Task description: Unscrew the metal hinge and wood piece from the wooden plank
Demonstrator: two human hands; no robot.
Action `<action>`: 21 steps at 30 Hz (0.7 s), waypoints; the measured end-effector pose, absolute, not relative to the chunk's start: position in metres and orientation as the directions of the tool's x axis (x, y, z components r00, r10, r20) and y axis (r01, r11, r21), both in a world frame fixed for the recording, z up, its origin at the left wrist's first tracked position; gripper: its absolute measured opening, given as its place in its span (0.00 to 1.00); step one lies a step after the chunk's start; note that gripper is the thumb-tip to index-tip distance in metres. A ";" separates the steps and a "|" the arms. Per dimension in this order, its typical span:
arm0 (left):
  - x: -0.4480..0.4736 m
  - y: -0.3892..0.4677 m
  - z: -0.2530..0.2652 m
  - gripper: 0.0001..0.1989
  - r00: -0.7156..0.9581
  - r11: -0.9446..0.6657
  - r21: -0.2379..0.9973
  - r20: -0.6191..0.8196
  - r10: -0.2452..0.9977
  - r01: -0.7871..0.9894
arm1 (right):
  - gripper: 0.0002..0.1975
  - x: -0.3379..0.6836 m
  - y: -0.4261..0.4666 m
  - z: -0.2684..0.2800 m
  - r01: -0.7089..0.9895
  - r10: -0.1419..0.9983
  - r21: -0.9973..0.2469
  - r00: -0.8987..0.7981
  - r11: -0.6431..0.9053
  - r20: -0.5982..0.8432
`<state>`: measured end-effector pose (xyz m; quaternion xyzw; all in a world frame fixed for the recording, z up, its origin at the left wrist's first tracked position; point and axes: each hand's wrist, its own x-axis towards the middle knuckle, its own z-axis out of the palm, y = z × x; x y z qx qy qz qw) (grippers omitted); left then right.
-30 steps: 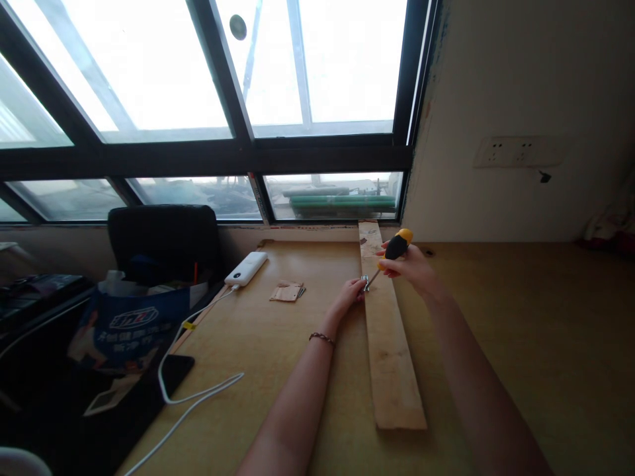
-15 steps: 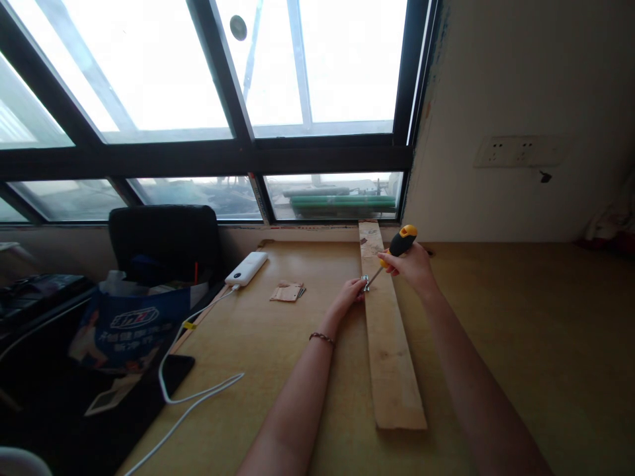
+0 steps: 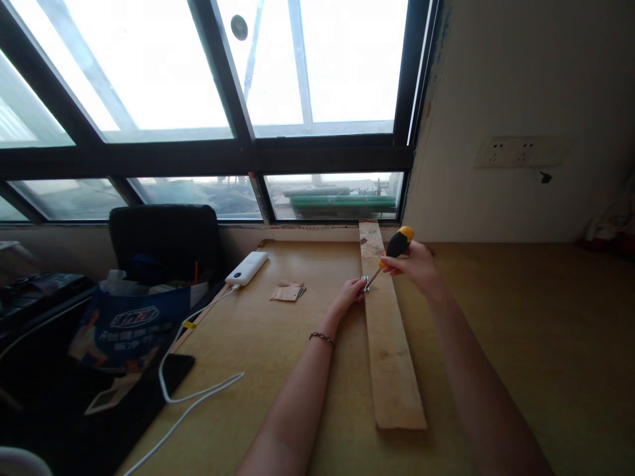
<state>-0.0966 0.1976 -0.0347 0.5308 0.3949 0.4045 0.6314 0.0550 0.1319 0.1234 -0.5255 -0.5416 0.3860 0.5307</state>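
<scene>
A long pale wooden plank [image 3: 391, 357] lies on the wooden desk [image 3: 520, 344], running away from me toward the window. My left hand [image 3: 348, 294] pinches a small metal bracket [image 3: 365, 283] against the plank's left edge. My right hand [image 3: 415, 266] grips a screwdriver [image 3: 393, 250] with a black and yellow handle. Its shaft slants down to the left, and its tip meets the bracket.
A white power bank [image 3: 247, 268] with a white cable [image 3: 188, 390] lies at the desk's far left, small wooden pieces [image 3: 287, 291] beside it. A black chair [image 3: 166, 241] and a blue bag [image 3: 129, 320] stand left of the desk. Wall sockets [image 3: 518, 151] sit at right.
The screwdriver handle has shifted slightly in my right hand, rising then settling back a little. My left hand and the bracket have stayed put.
</scene>
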 end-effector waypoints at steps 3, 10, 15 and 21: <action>-0.097 0.199 -0.037 0.17 0.372 0.115 0.988 -0.067 0.926 -0.108 | 0.18 0.047 0.132 0.124 0.361 0.916 -0.920 0.299 0.151 0.267; -0.097 0.201 -0.040 0.17 0.386 0.104 0.988 -0.051 0.921 -0.118 | 0.20 0.050 0.126 0.127 0.172 0.983 -0.975 0.092 0.139 0.156; -0.096 0.199 -0.039 0.17 0.368 0.102 0.987 -0.049 0.929 -0.128 | 0.17 0.053 0.127 0.126 0.109 0.989 -0.984 0.027 0.144 0.147; -0.095 0.199 -0.041 0.17 0.347 0.100 0.985 -0.045 0.937 -0.144 | 0.16 0.040 0.130 0.117 0.464 0.862 -0.861 0.329 0.208 0.385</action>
